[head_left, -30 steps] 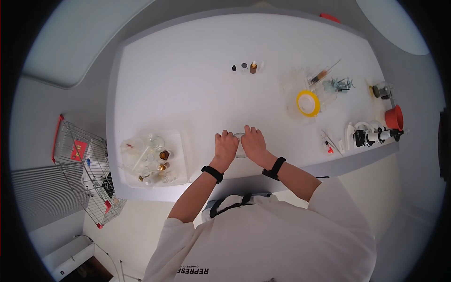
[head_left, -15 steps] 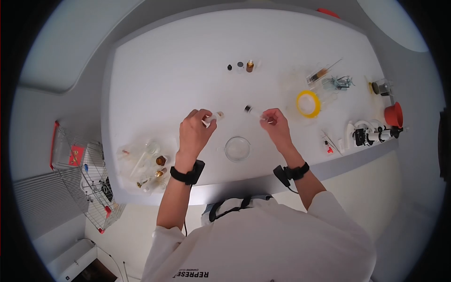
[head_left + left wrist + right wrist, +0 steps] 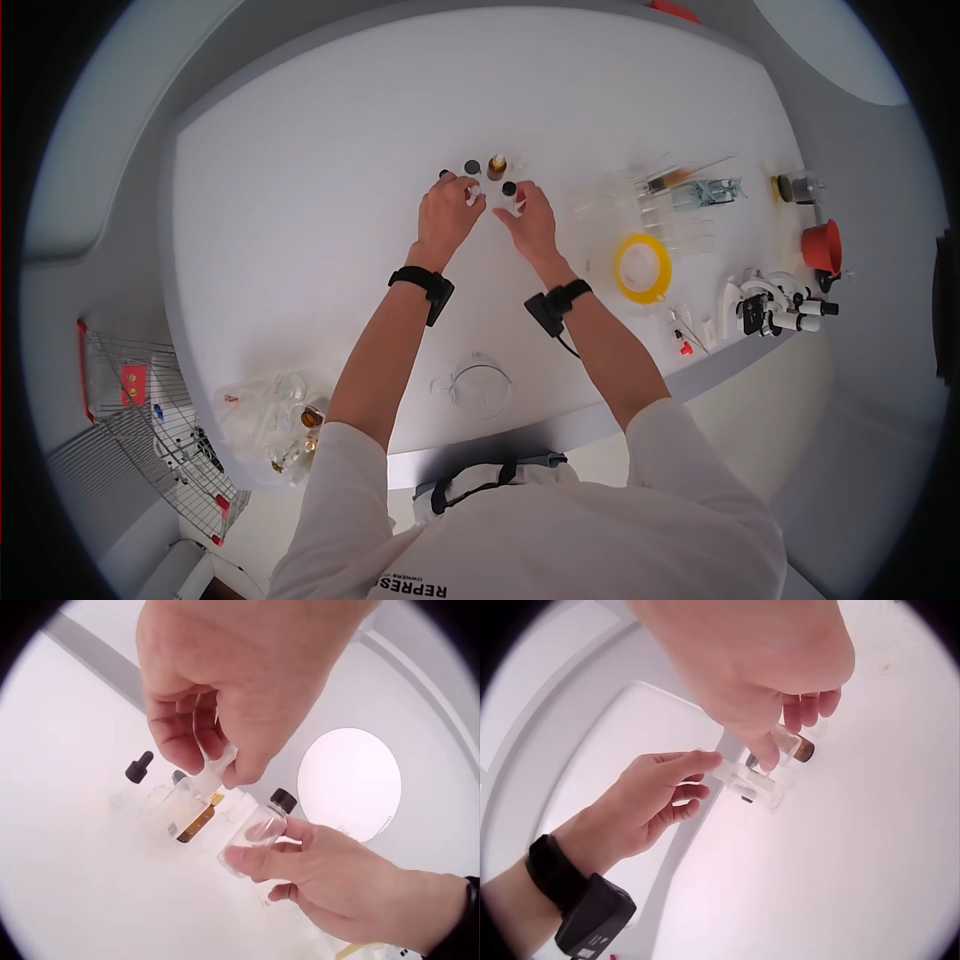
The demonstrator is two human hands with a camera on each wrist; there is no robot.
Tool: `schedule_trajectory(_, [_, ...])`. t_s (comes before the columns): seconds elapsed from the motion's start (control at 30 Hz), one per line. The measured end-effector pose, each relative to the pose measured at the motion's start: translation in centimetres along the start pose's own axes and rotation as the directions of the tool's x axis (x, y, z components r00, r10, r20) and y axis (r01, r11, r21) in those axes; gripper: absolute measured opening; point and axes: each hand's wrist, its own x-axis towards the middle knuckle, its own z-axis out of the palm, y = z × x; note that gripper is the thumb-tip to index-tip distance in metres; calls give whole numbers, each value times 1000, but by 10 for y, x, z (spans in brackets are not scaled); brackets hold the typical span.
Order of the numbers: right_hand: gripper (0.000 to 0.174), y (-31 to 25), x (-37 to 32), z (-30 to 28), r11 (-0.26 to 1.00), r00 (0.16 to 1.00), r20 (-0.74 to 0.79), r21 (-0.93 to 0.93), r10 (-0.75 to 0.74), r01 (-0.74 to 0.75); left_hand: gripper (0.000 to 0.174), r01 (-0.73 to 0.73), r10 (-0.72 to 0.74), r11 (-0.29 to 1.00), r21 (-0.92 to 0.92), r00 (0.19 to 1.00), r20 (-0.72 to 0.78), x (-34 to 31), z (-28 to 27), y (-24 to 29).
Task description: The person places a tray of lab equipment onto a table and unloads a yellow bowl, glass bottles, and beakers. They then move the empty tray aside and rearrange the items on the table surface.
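Both hands work at the far middle of the white table [image 3: 300,200]. My left hand [image 3: 468,196] pinches a small clear tube [image 3: 211,769] between thumb and fingers. Just to its right, my right hand [image 3: 516,207] grips a clear vial with a black cap [image 3: 256,835], tilted with the cap towards the left hand. The tube [image 3: 733,775] and the vial [image 3: 778,748] are close together in the right wrist view. Beyond the fingers stand an amber vial [image 3: 497,163], a grey-capped vial [image 3: 471,166] and a black dropper cap [image 3: 139,766].
A clear petri dish [image 3: 480,385] lies near the front edge. To the right are a yellow tape ring [image 3: 642,268], syringes [image 3: 690,184], a red funnel [image 3: 822,247] and a white instrument [image 3: 770,305]. A bag of glassware [image 3: 275,420] and a wire basket [image 3: 130,420] are at the left.
Both hands left the petri dish at the front, each took up a small clear container, and moved away to the group of vials at the far middle.
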Motion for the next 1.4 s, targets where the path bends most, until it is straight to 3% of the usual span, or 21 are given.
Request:
schedule_trajectory(0.23, [41, 28, 19, 31, 1000, 1000, 7, -11, 23, -23, 30, 101, -94, 987, -127, 994, 56, 0, 33, -30])
schedule_trajectory(0.37, [44, 29, 20, 32, 1000, 1000, 1, -2, 23, -23, 35, 59, -54, 994, -97, 997, 50, -3, 35, -32])
schedule_trajectory(0.43, [46, 22, 12, 28, 997, 997, -20, -1, 72, -72, 38, 140, -135, 987, -75, 988, 69, -9, 28, -31])
schedule_trajectory(0.6, [50, 0, -58, -3, 985, 987, 3, 55, 161, -161, 37, 123, -122, 989, -88, 992, 8, -46, -14, -35])
schedule_trajectory(0.7, [39, -16, -125, -29, 982, 997, 76, 186, 17, -31, 28, 144, -148, 982, -121, 989, -25, -96, -57, -26])
schedule_trajectory(0.77, [27, -47, -170, -60, 972, 977, 212, 231, -11, -39, 17, 97, -91, 975, -200, 995, 37, -142, -84, -10])
schedule_trajectory(0.83, [21, -73, -208, -85, 967, 956, 291, 252, -30, -47, 12, 216, -155, 949, -229, 954, 256, -193, -110, 29])
schedule_trajectory(0.9, [15, -87, -233, -97, 955, 911, 397, 296, -113, -11, 14, 141, -31, 956, -259, 921, 388, -236, -116, 65])
schedule_trajectory(0.97, [14, -91, -243, -97, 955, 905, 400, 294, -148, 26, 16, -81, 166, 970, -230, 911, 377, -265, -99, 81])
schedule_trajectory(1.0, [13, -91, -246, -97, 956, 897, 406, 288, -177, 58, 16, -92, 171, 970, -224, 914, 367, -272, -84, 78])
schedule_trajectory(1.03, [13, -92, -248, -96, 954, 898, 397, 290, -191, 74, 16, -169, 181, 983, -69, 850, 496, -278, -66, 70])
schedule_trajectory(1.07, [13, -92, -246, -95, 962, 893, 406, 257, -196, 93, 16, -263, 161, 962, 80, 775, 612, -279, -51, 64])
schedule_trajectory(1.1, [14, -93, -245, -95, 968, 888, 415, 223, -199, 113, 16, -273, 168, 958, 87, 782, 600, -274, -41, 62])
schedule_trajectory(1.17, [14, -99, -247, -96, 961, 901, 376, 243, -217, 130, 17, -28, -17, 998, 50, 679, 734, -263, -25, 59])
schedule_trajectory(1.2, [14, -102, -249, -97, 956, 914, 341, 260, -220, 133, 17, -41, -6, 998, 48, 687, 727, -262, -13, 49])
schedule_trajectory(1.27, [14, -107, -254, -101, 953, 924, 313, 270, -219, 135, 23, -216, -92, 938, 272, 601, 794, -258, 14, 28])
schedule_trajectory(1.37, [14, -103, -268, -110, 950, 940, 273, 287, -203, 122, 27, -283, -101, 885, 370, 659, 745, -262, 28, 27])
schedule_trajectory(1.4, [14, -99, -274, -112, 954, 949, 265, 285, -173, 94, 30, -324, -93, 872, 367, 628, 773, -260, 27, 29])
